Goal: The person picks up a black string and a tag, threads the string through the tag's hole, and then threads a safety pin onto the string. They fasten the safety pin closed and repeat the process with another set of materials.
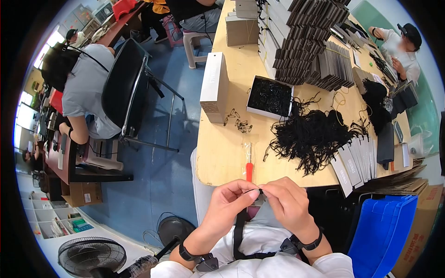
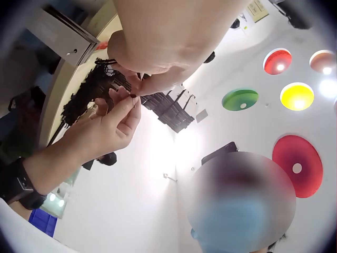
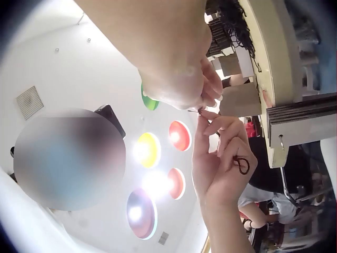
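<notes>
In front of my chest, over the table's front edge, both hands meet fingertip to fingertip. My left hand [image 1: 227, 204] pinches a black cord; in the right wrist view the cord's loop [image 3: 242, 165] sticks out between its curled fingers. My right hand [image 1: 289, 204] pinches a small dark piece [image 1: 260, 190] right at the left thumb and index finger. A thin dark tip [image 3: 193, 110] shows there in the right wrist view. Fingers hide most of this piece, and I cannot tell its kind. Loose black safety pins [image 1: 243, 126] lie on the table beyond.
A pile of black cords [image 1: 310, 139] and an open box [image 1: 271, 98] of small black pieces lie ahead. Tall stacks of grey cards [image 1: 301, 51] stand behind. Printed cards [image 1: 354, 162] fan out at right, above a blue bin [image 1: 382, 231]. A red-handled tool [image 1: 249, 171] lies nearest.
</notes>
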`<action>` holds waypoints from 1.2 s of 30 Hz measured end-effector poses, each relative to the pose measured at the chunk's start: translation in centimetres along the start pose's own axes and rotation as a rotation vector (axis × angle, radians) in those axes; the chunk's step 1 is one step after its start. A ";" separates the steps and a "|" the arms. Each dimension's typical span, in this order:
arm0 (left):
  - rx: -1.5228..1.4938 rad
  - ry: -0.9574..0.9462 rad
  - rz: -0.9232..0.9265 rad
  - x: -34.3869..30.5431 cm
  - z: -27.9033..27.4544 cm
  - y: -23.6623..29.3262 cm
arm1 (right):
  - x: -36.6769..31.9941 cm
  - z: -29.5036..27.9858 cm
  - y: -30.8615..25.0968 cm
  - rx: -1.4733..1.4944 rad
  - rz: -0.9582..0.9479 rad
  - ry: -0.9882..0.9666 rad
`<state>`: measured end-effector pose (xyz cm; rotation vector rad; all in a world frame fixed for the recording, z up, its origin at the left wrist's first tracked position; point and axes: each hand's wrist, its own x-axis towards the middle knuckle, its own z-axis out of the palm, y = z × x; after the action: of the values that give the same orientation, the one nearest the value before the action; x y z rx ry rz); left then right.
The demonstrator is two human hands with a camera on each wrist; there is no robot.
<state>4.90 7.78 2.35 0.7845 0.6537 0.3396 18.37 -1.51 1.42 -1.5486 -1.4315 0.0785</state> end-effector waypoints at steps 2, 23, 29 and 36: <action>-0.034 0.024 0.000 0.0 0.0 -0.1 | 0.0 -0.1 0.1 0.003 -0.011 -0.015; 0.294 0.130 0.252 -0.3 0.9 -2.3 | -0.7 -1.6 0.1 -0.388 -0.170 -0.130; 0.331 0.076 0.157 -0.9 0.8 -1.4 | -1.4 -1.9 0.5 -0.227 -0.119 -0.149; 0.287 0.069 0.109 -1.3 0.7 -1.9 | -2.1 -2.1 0.3 -0.052 0.014 -0.192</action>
<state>4.41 5.47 1.86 1.0887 0.7350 0.3784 19.26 -4.38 1.13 -1.6286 -1.5830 0.2048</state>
